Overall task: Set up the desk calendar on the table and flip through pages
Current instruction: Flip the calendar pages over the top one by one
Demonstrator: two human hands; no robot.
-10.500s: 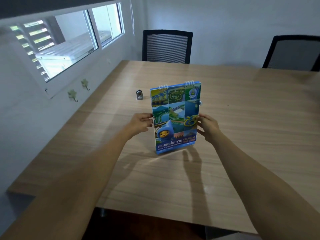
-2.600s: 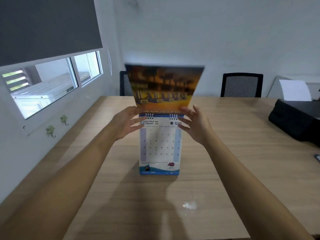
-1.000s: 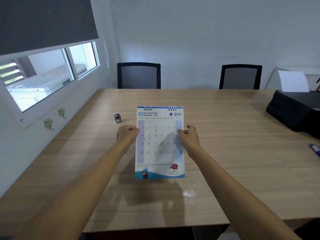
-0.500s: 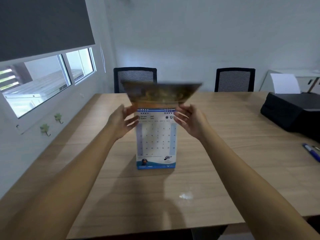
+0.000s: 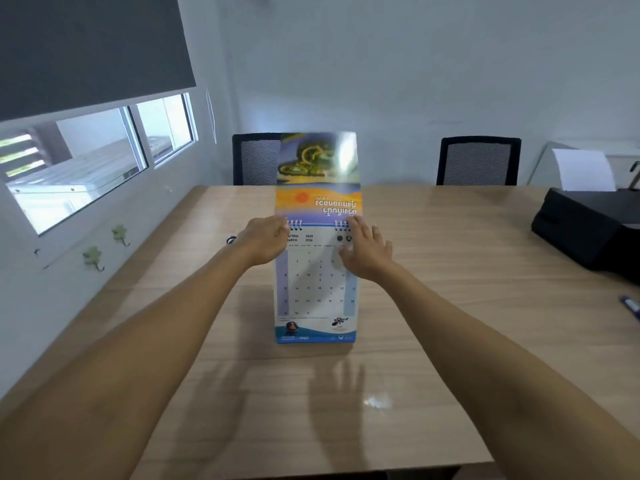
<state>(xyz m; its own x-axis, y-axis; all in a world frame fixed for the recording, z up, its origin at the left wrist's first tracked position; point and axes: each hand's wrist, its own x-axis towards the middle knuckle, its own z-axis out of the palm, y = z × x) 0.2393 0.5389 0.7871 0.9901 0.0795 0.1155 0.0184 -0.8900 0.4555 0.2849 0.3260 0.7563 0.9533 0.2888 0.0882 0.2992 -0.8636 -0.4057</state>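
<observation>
The desk calendar point(image 5: 313, 296) stands upright on the wooden table point(image 5: 433, 341), its March page facing me. One colourful page point(image 5: 317, 174) is lifted straight up above the spiral binding, its print upside down. My left hand point(image 5: 265, 242) is curled around the calendar's top left corner by the spiral. My right hand point(image 5: 367, 252) rests at the top right corner with its fingers spread. Its fingertips touch the foot of the lifted page and its thumb lies on the March page.
A small dark object point(image 5: 231, 240) lies just behind my left wrist. A black printer point(image 5: 588, 230) sits at the table's right side, with a pen point(image 5: 631, 306) near the right edge. Two black chairs point(image 5: 478, 161) stand at the far side. A window wall runs along the left.
Half a second ago the page was tipped flat over the spiral. Now it stands straight up and the March page shows. Both hands stay at the top corners.
</observation>
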